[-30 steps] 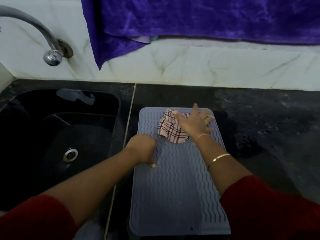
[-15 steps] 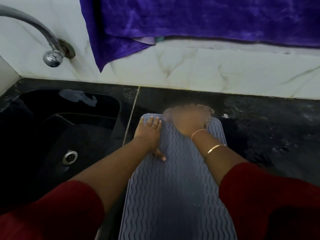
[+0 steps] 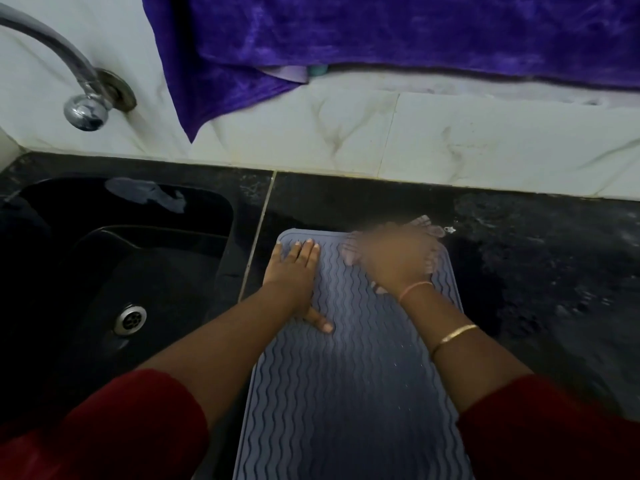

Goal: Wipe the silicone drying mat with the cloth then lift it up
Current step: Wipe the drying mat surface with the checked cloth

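Note:
A grey-blue silicone drying mat [image 3: 346, 393] with wavy ridges lies on the black counter, running from the wall side toward me. My left hand [image 3: 294, 271] rests flat on its far left corner, fingers straight and thumb out to the side. My right hand [image 3: 394, 258], blurred by motion, presses down on the checked cloth [image 3: 425, 225] at the mat's far right corner. Only edges of the cloth peek out around that hand.
A black sink [image 3: 221, 216] with a steel drain [image 3: 131, 319] sits left of the mat, under a chrome tap [image 3: 83, 109]. Purple fabric [image 3: 381, 36] hangs over the marble wall behind. Wet black countertop [image 3: 536, 271] stretches to the right.
My left hand went from a loose fist at the mat's left edge to lying flat on the far left corner. My right hand slid the cloth farther away and to the right.

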`<state>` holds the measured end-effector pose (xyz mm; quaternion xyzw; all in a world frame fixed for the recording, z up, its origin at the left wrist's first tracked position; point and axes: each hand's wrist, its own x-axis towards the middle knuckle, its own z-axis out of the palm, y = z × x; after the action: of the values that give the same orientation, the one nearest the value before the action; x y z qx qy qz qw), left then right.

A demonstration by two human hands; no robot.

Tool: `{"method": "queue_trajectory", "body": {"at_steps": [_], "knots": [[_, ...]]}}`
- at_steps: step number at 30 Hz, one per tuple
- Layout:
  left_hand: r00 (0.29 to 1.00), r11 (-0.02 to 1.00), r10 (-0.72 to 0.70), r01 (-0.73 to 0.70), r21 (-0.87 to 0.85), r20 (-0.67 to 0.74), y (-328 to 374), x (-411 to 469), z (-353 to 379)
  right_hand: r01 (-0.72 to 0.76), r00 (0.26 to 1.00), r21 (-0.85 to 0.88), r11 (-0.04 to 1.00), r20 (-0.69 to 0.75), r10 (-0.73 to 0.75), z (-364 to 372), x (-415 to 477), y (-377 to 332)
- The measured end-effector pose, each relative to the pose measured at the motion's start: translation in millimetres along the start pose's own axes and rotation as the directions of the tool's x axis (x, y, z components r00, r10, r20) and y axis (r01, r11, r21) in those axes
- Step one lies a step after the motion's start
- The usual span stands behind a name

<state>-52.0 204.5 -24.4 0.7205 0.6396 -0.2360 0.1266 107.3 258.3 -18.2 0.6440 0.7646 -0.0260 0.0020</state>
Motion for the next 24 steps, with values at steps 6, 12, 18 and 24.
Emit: {"method": "queue_trajectory", "body": {"at_steps": [6,12,18,24], "knots": [[0.999,0.998,-0.025,0.024,0.053,0.028,4,0,-8,0.155,0.986,0.025,0.988,-0.066,-0.153,12,-3,-27],[0.998,0.991,-0.033,0.027,0.131,0.046,9,0,-15,-0.160,0.985,-0.028,0.987,-0.075,0.158,12,-6,23],[0.994,0.955,-0.053,0.021,0.297,0.099,20,2,-34,0.131,0.989,0.099,0.986,-0.084,-0.123,23,-3,-25],[0.994,0.922,-0.046,0.004,0.386,0.101,21,-1,-35,0.289,0.952,0.043,0.956,-0.117,-0.282,25,-83,-1]]}}
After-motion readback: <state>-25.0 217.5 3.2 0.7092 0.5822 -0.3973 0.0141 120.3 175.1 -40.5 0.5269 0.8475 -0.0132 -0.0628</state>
